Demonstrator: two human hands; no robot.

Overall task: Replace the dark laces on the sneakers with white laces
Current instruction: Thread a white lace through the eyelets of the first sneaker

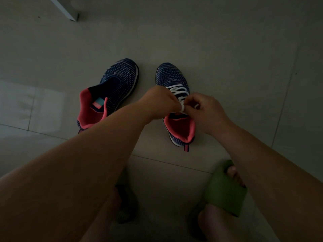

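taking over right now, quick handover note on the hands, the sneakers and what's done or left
Left hand and right hand both pinch the white lace over the right sneaker, near its top eyelets.
Done: right sneaker is laced in white up the front.
Left: finish and tie that lace. The left sneaker on the floor shows no lace at all and needs a white one. No dark laces in view.

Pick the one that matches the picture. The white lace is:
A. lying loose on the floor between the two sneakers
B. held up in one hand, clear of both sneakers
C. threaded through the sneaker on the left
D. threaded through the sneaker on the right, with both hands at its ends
D: the white lace crisscrosses the right-side sneaker, and the left hand and right hand both pinch it over the tongue.
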